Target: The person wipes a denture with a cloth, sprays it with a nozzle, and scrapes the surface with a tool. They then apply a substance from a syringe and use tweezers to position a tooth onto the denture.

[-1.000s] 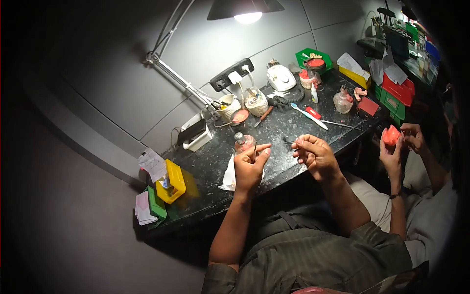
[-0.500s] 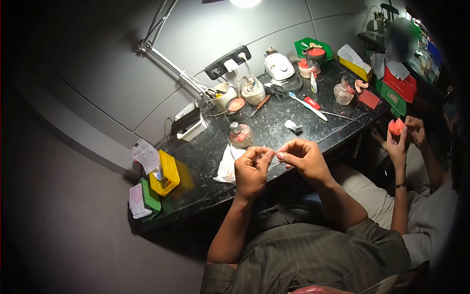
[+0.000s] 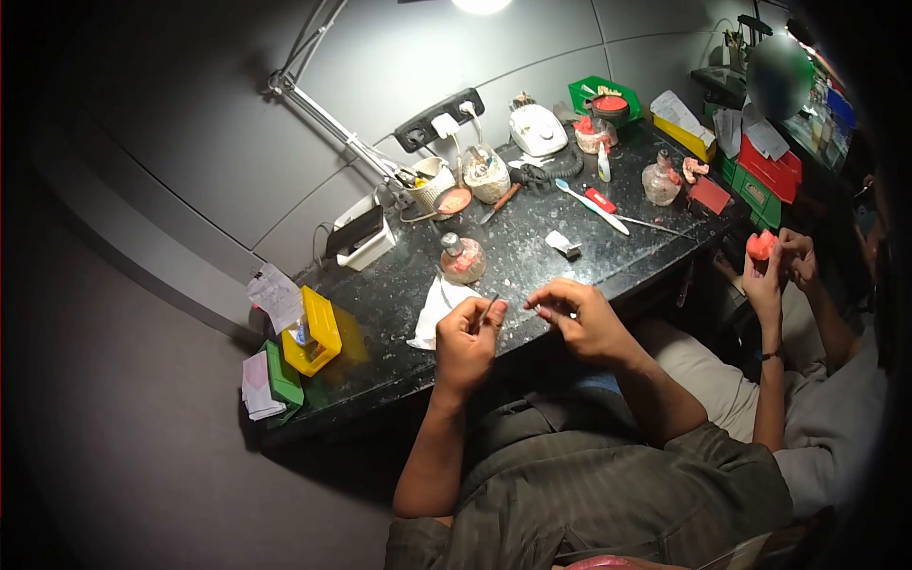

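Observation:
My left hand (image 3: 466, 340) is closed on a thin dark stick-like piece (image 3: 488, 310) that pokes up between thumb and fingers. To its right, my right hand (image 3: 587, 321) has its fingers curled together, with something small and pale at the tips that I cannot make out. The hands are apart, above the front edge of the black bench (image 3: 380, 356). A white cloth (image 3: 432, 318) lies beside my left hand, and a round glass bottle (image 3: 463, 260) stains pink behind it. A small white-and-black item (image 3: 562, 244) lies beyond my right hand.
A co-worker's hands (image 3: 765, 275) hold a red piece (image 3: 761, 244) at the right. Yellow (image 3: 321, 334) and green bins (image 3: 283, 380) stand at the left. Farther back are a toothbrush (image 3: 594, 209), a knife (image 3: 501, 203), a white device (image 3: 538, 129) and a lamp arm (image 3: 347, 138).
My hands have moved apart from touching fingertips. My left hand shifted left and down, and the dark thin piece now shows in it. The view has shifted slightly.

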`<action>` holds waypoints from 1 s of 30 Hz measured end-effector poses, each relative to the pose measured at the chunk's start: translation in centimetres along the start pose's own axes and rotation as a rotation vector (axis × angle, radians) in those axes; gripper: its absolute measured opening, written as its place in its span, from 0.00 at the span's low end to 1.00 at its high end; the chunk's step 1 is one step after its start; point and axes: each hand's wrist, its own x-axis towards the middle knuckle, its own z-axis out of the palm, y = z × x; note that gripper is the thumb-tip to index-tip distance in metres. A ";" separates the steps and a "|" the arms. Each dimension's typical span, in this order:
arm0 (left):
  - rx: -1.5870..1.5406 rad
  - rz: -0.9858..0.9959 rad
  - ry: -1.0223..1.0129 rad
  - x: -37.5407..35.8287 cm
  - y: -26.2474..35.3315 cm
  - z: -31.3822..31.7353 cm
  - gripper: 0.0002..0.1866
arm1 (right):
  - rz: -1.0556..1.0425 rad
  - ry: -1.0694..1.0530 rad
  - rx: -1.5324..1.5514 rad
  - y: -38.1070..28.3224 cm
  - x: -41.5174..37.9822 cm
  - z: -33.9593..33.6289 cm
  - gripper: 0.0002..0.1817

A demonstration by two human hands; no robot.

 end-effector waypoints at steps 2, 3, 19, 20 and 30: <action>-0.031 0.056 0.033 -0.3 -0.3 0.2 0.12 | 0.158 -0.009 0.174 -0.1 -0.1 -0.2 0.07; -0.028 0.049 0.014 -0.6 -0.2 0.3 0.13 | 0.142 -0.002 0.295 0.1 0.0 -0.2 0.07; -0.343 -0.352 -0.424 -2.2 0.8 1.3 0.16 | 0.199 0.054 0.664 0.1 0.1 -0.3 0.04; -0.347 -0.355 -0.424 -2.2 0.7 1.4 0.16 | 0.210 0.055 0.651 0.3 0.1 -0.2 0.05; -0.280 -0.343 -0.353 -2.3 0.6 1.6 0.17 | 0.266 0.023 0.751 1.1 0.1 0.6 0.05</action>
